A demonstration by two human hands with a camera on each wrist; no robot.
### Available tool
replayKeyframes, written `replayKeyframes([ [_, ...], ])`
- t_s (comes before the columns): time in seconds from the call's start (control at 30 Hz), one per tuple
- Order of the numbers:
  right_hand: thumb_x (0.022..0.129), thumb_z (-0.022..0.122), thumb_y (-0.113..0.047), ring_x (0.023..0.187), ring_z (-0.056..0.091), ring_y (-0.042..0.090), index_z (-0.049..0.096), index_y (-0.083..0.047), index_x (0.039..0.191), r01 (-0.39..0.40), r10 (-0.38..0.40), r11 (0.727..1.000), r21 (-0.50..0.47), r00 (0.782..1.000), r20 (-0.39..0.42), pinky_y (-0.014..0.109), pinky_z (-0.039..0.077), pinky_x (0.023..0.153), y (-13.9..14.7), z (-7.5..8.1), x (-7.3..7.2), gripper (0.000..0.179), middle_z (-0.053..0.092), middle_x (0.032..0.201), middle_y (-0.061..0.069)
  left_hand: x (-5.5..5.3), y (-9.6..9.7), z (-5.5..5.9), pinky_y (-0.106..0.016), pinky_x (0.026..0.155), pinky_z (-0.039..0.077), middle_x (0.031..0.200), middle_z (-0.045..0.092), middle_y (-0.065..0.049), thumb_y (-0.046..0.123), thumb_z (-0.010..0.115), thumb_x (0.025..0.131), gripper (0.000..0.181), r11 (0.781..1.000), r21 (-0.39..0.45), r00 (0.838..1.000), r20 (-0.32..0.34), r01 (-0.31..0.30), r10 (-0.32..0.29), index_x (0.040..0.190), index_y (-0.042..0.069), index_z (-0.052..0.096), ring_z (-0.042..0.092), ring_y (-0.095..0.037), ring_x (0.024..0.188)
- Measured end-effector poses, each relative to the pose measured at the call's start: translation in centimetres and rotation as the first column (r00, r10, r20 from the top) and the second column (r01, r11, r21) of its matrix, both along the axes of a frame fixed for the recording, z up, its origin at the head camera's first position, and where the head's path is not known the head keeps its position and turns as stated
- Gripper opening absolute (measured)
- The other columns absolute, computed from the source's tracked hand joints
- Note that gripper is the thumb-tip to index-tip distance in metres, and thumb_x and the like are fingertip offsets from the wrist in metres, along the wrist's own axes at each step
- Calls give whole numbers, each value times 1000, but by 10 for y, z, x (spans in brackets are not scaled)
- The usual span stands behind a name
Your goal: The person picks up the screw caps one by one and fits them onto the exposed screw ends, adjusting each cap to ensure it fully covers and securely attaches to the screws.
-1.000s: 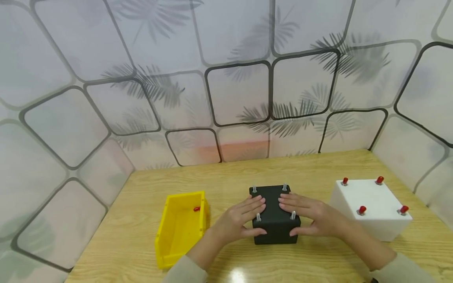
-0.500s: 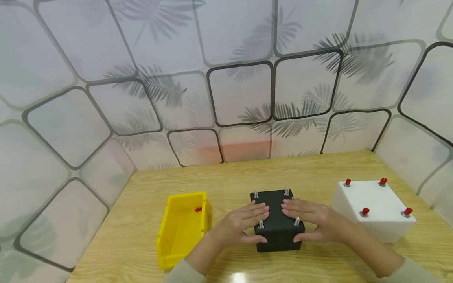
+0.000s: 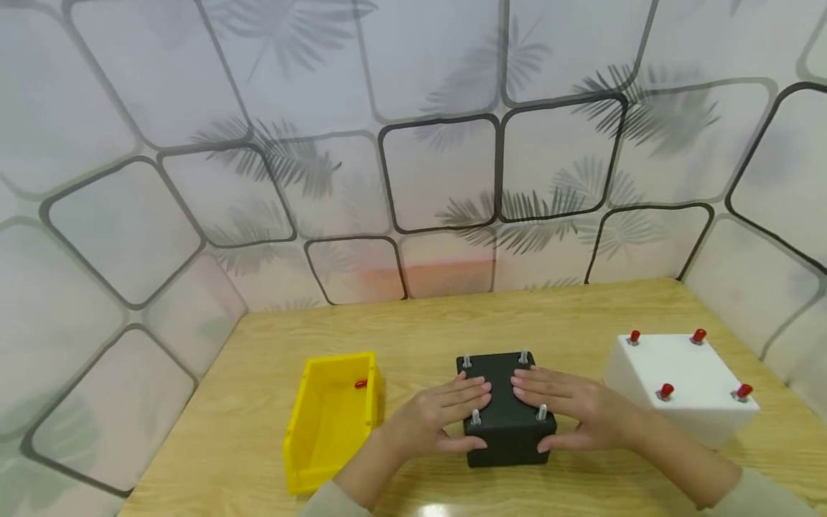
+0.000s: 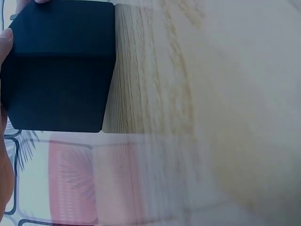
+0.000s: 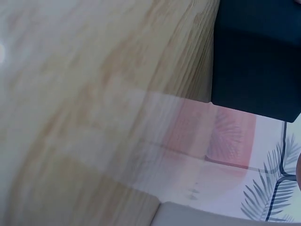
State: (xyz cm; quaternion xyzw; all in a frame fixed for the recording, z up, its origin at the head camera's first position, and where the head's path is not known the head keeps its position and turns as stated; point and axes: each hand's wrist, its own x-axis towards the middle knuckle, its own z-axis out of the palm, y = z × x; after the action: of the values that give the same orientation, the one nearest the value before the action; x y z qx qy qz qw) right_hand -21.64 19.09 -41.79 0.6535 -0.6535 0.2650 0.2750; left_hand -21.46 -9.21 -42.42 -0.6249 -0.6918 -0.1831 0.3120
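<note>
A black box [image 3: 507, 384] stands on the table, a bare metal post [image 3: 476, 416] upright at each top corner. My left hand [image 3: 434, 416] rests on its left side, straight fingers flat on the top and thumb against the front face. Mirroring it, my right hand [image 3: 584, 409] lies over the right side, thumb at the front right edge. The left wrist view shows the dark faces of the box [image 4: 56, 89] with part of the hand at the left edge. In the right wrist view the box [image 5: 256, 66] fills the upper right, and the hand is mostly out of sight.
To the left lies a yellow bin [image 3: 329, 424] with a small red piece [image 3: 360, 384] inside. A white box [image 3: 688, 380] with red-capped posts [image 3: 666, 390] stands right, close behind my right forearm. Patterned wall [image 3: 433, 172] borders the wooden table [image 3: 413, 323].
The black box has slid a little toward me and slightly right, with both hands on it. Yellow bin and white box keep their places, apart from a small view shift.
</note>
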Motion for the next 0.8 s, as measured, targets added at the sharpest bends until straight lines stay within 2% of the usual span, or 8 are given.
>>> replayKeyframes([
  [0.23, 78, 75, -40, 134, 41, 25, 57, 12, 120, 26, -26, 1000, 6, 1000, -2, 28, 30, 112, 2, -2, 6, 69, 51, 136, 18, 0, 0, 1, -34, 101, 44, 122, 62, -16, 38, 82, 71, 66, 1000, 16, 999, -42, 25, -24, 117, -5, 64, 58, -24, 118],
  [0.5, 75, 78, -40, 130, 46, 29, 57, 13, 118, 1, -1, 1000, -1, 1000, -29, 30, 31, 112, 0, 0, 11, 71, 56, 128, 23, 6, 1, -2, -36, 100, 45, 121, 62, -17, 38, 82, 71, 64, 998, 33, 998, -50, 47, -46, 113, -6, 65, 59, -25, 115],
  [0.8, 72, 81, -40, 121, 53, 33, 59, 13, 116, -24, 23, 1000, -9, 998, -64, 31, 32, 111, -4, 3, 12, 72, 60, 121, 25, 9, 0, -2, -36, 100, 44, 121, 62, -17, 39, 82, 70, 65, 999, 34, 999, -31, 36, -35, 114, -6, 65, 59, -24, 116],
])
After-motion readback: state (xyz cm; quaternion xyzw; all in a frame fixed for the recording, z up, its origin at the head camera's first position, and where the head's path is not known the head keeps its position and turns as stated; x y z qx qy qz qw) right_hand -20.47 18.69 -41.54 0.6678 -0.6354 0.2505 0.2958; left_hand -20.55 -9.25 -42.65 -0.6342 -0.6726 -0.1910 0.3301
